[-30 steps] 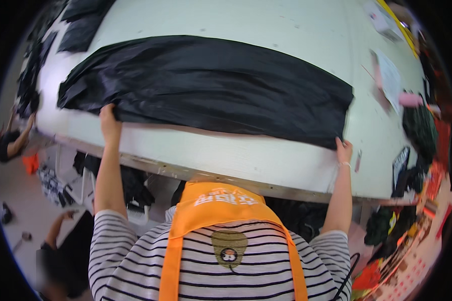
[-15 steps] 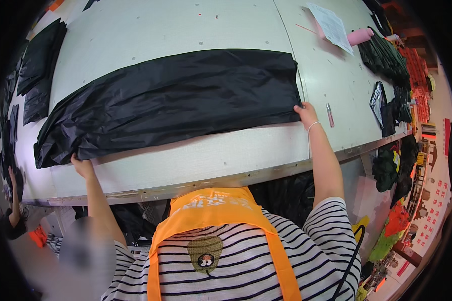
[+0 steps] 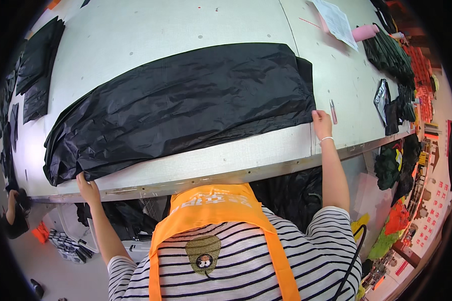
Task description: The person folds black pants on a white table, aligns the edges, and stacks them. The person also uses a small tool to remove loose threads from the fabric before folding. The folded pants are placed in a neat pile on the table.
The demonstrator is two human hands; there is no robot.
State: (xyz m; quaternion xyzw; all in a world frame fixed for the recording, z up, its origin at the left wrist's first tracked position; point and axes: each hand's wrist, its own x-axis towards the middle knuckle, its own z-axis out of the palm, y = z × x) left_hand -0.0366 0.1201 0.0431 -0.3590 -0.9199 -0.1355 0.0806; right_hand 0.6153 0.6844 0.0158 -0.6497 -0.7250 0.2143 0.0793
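Note:
A long piece of thin, shiny black fabric lies folded and wrinkled across the white table. My left hand pinches its near edge toward the left end, close to the table's front edge. At the right end, my right hand has its fingers closed on the near corner of the same fabric. An under layer of the fabric sticks out past the top layer at that end. Just beyond my right hand lies a slim small tool with a pinkish handle.
Folded black fabric is stacked at the far left. Papers, a pink roll and dark fabric bundles are at the far right. The table's metal front edge runs before me. Another person's arm shows at the left.
Both hands have shifted rightward and nearer to me, drawing the black fabric along. The fabric spreads wider now, and an under layer shows at its right end.

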